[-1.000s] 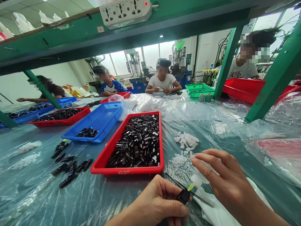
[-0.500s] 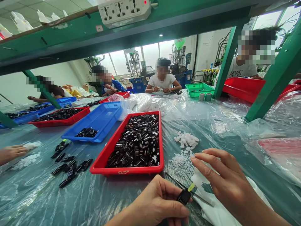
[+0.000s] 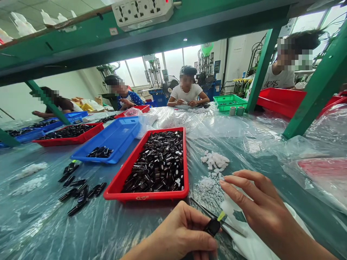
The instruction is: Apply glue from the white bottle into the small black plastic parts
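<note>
My left hand [image 3: 180, 231] pinches a small black plastic part [image 3: 212, 226] between thumb and fingers. A yellow-green tab [image 3: 221, 216] sticks up from its far end. My right hand [image 3: 260, 202] hovers just to the right, fingers stretched out and apart. Its fingertips are above a pile of tiny white pieces [image 3: 207, 189]; whether a small piece touches a fingertip I cannot tell. Metal tweezers [image 3: 234, 229] lie beneath the hands, partly hidden by the left one. A white cloth or bag [image 3: 251, 242] is under my right wrist.
A red tray [image 3: 146, 196] full of black parts stands ahead, beside a blue tray [image 3: 108, 141] with a few parts. Loose black parts [image 3: 82, 193] lie to the left. Larger white pieces [image 3: 215, 160] are heaped on the plastic-covered table. Several co-workers sit around; a green shelf frame [image 3: 311, 90] rises right.
Another person's hand at the left edge has withdrawn from the white piles there. My own hands have barely moved.
</note>
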Motion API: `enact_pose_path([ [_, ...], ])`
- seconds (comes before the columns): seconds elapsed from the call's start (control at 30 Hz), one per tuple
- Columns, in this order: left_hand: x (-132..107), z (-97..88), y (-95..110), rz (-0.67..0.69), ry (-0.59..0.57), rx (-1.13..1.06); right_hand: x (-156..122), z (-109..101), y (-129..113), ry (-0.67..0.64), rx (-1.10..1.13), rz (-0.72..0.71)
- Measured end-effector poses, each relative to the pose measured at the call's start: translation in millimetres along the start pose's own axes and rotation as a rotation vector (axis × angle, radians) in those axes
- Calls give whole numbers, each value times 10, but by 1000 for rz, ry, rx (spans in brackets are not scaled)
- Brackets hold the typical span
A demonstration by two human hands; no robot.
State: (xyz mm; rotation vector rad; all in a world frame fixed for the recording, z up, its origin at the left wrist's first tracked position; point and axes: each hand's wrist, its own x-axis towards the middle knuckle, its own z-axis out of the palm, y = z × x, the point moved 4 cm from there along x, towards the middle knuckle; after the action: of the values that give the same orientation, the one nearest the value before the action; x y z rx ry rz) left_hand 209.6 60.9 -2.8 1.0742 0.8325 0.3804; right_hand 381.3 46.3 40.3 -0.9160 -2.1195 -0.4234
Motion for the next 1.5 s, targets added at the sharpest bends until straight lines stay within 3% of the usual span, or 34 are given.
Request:
enact_pose_path([
  [0.5,-3,15,57,43,7,19,-10,4,35,-20,-72,18],
  [0.67,9,22,74,60,9,-68,-39,3,65,-10,-103,24],
  [1.0,6,-22,64,74,161,-180,-33,24,88,18,-86,49],
  [1.13,11,-8,77,141,202,-115,0,20,65,61,-74,77],
  [1.3,-33,-3,166,328,297,20,32,22,47,83,-100,62],
  [1.5,-76,5,254,358,368,161,8,40,73,57,-105,79],
])
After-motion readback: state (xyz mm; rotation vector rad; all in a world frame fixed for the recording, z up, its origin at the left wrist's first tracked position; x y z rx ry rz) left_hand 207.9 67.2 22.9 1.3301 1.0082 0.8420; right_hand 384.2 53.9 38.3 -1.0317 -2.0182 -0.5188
